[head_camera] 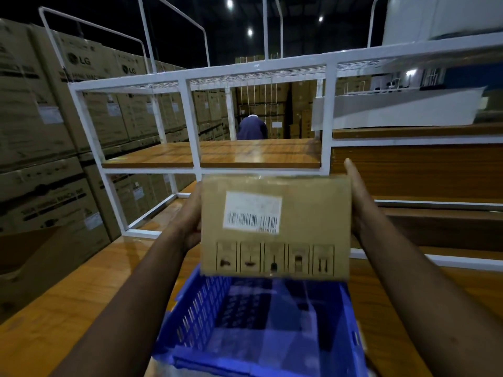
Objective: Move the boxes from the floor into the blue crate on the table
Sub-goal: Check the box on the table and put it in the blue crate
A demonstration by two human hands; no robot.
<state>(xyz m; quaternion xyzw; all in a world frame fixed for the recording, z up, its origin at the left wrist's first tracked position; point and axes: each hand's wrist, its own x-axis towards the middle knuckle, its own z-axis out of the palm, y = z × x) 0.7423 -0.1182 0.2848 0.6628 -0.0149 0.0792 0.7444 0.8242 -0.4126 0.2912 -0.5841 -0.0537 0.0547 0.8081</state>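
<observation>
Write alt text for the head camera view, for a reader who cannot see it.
Two bare hands, the left hand and right hand, hold a small cardboard box by its sides above a blue crate on a wooden table. The box shows a barcode label. Beyond stand a white metal rack and stacked cartons.

Dim warehouse. LG cartons stacked left; white metal rack w/ wood shelves on wooden table; ceiling lights far overhead.
</observation>
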